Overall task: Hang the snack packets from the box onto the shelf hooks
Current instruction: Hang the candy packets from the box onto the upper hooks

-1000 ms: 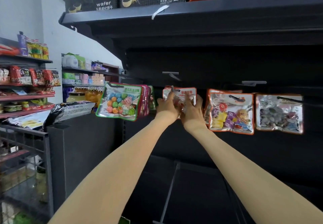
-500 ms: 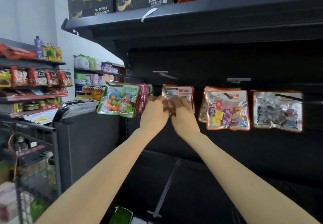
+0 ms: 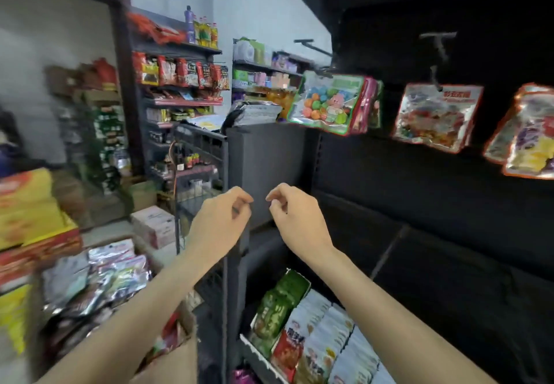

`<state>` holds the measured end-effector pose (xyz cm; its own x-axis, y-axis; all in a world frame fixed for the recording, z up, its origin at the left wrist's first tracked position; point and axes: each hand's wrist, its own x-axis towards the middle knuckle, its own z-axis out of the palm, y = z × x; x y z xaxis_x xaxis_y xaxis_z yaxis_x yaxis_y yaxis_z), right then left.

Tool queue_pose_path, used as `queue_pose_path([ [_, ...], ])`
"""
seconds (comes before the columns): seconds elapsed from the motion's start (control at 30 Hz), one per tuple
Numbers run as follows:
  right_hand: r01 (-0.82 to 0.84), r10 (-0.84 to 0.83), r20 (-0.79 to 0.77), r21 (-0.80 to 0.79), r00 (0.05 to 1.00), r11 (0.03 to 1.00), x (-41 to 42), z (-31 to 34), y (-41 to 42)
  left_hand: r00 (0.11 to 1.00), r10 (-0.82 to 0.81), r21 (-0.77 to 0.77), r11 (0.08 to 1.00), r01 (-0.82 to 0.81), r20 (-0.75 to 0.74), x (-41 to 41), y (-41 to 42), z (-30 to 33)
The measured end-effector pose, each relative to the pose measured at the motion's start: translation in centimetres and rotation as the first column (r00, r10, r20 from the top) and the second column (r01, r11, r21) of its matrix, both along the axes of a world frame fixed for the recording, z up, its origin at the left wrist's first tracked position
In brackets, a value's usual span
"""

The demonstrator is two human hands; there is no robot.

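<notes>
My left hand point(image 3: 220, 225) and my right hand point(image 3: 295, 219) hover side by side in front of the dark shelf unit, fingers loosely curled and holding nothing. Above and to the right, a red-edged snack packet point(image 3: 436, 115) hangs from a shelf hook point(image 3: 436, 79). A green-edged candy packet point(image 3: 328, 102) hangs to its left, and another packet point(image 3: 527, 141) hangs at the right edge. At lower left, a cardboard box point(image 3: 177, 353) holds several silvery snack packets point(image 3: 99, 281).
A dark shelf end panel point(image 3: 263, 171) stands right behind my hands. Below it, a tray point(image 3: 257, 356) holds rows of green and white packets. A wire rack point(image 3: 201, 168) and stocked shelves point(image 3: 180, 84) fill the left. A yellow and red carton point(image 3: 27, 213) sits at far left.
Both hands let go of the red-edged packet, which now hangs on its hook, and dropped down. My view swung left and down, bringing the box into sight.
</notes>
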<state>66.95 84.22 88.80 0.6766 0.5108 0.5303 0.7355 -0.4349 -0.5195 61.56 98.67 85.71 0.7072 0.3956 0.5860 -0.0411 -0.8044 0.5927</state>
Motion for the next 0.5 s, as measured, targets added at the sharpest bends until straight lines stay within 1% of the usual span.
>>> queue_pose_path([
  [0.1,-0.074,0.065,-0.083,-0.11,0.994,0.991,-1.8,-3.9,6.9,0.986,0.081,-0.044,0.995,-0.088,-0.148,-2.9,6.7,-4.2],
  [0.2,-0.15,0.108,-0.209,-0.198,0.972,0.969,-3.6,-8.4,14.1,0.942,0.143,-0.078,0.982,-0.174,-0.304,-6.1,14.0,-8.5],
  [0.27,-0.192,0.112,-0.303,-0.248,0.946,0.95,-4.4,-11.5,18.7,0.908,0.179,-0.108,0.966,-0.236,-0.379,-8.3,18.3,-11.2],
  [0.33,-0.222,0.096,-0.391,-0.289,0.915,0.931,-5.0,-14.5,22.7,0.856,0.214,-0.106,0.949,-0.296,-0.471,-10.2,22.2,-13.9],
  [0.4,-0.264,0.093,-0.453,-0.332,0.887,0.906,-5.5,-17.4,26.0,0.791,0.215,-0.072,0.948,-0.31,-0.573,-11.6,25.1,-16.4],
  [0.5,-0.334,0.09,-0.484,-0.445,0.87,0.831,-5.8,-21.6,29.1,0.671,0.1,-0.065,0.974,-0.217,-0.735,-12.7,27.4,-19.9],
])
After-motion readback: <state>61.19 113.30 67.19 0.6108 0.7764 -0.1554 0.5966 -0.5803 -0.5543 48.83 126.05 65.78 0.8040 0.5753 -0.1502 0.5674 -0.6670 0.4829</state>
